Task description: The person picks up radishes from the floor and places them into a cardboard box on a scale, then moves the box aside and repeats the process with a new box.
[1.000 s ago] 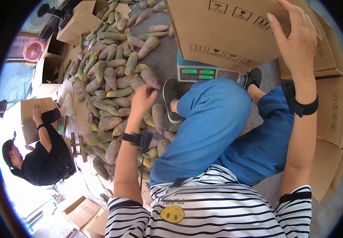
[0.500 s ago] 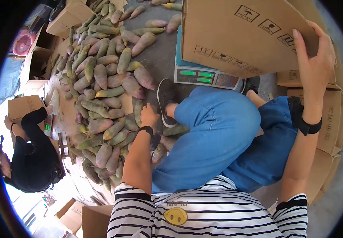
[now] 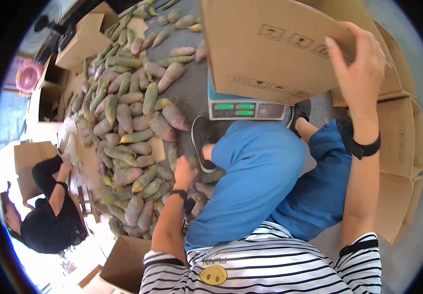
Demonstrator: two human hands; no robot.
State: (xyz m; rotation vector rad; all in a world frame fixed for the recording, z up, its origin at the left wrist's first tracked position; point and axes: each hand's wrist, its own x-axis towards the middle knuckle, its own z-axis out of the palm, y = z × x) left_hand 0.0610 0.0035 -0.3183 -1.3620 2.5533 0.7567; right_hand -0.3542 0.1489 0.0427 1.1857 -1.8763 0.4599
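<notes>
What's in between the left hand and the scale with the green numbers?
In the head view, the person's dark shoe and part of the blue trousers show between the left hand and the scale.

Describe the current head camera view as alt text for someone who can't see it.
A person's right hand holds the edge of a cardboard box on a digital scale, while the left hand is by piled root vegetables. Another person in black is nearby.

From up on the person's head, one wide, dark-rimmed view faces forward and steeply down: striped shirt (image 3: 280,262) right up close, blue trousers (image 3: 255,171) just beyond, printed carton (image 3: 270,56) farther out ahead!
</notes>
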